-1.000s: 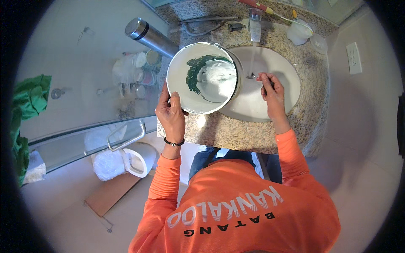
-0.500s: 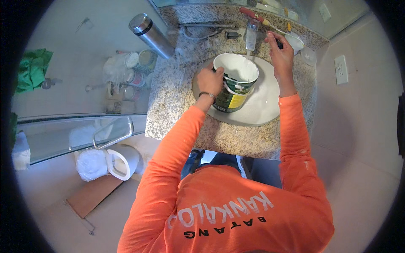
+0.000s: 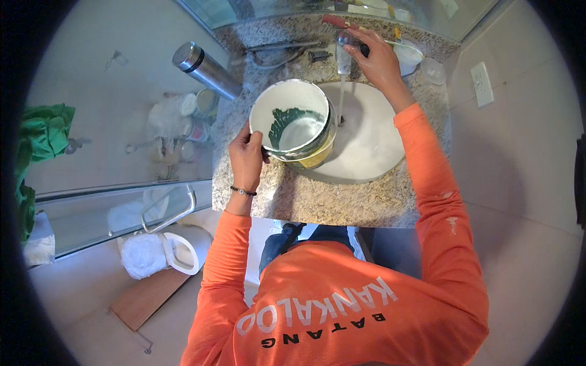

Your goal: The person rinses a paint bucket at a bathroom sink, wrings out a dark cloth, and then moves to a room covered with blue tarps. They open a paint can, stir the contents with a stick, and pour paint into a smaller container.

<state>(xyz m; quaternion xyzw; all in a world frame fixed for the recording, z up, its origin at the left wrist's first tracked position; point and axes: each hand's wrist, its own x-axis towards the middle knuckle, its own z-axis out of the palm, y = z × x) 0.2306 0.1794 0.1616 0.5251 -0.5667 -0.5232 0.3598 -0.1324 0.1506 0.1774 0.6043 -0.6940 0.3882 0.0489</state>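
My left hand [image 3: 246, 160] grips the near left rim of a paint bucket [image 3: 287, 97], thumb over the edge. The bucket tilts towards me over the left part of the white oval sink [image 3: 375, 143]. Its inside is coated white, with a ragged dark green patch and a pale, shiny bottom. My right hand [image 3: 377, 61] is closed around the top of the faucet [image 3: 343, 61], at its handle. A small dark thing shows beneath its fingers, too hidden to name. A thin stream of water [image 3: 342, 97] falls from the spout beside the bucket into the sink.
A steel flask [image 3: 207, 70] stands at the counter's back left. Behind the faucet lie a red-handled tool [image 3: 336, 22], a grey hose [image 3: 274, 52] and a black fitting [image 3: 318, 56]. A white container [image 3: 409, 56] is at the back right. A toilet [image 3: 183, 253] stands lower left.
My left hand has moved the bucket left and towards me, out from under the faucet, and tipped its mouth towards me. My right hand has moved left onto the faucet.
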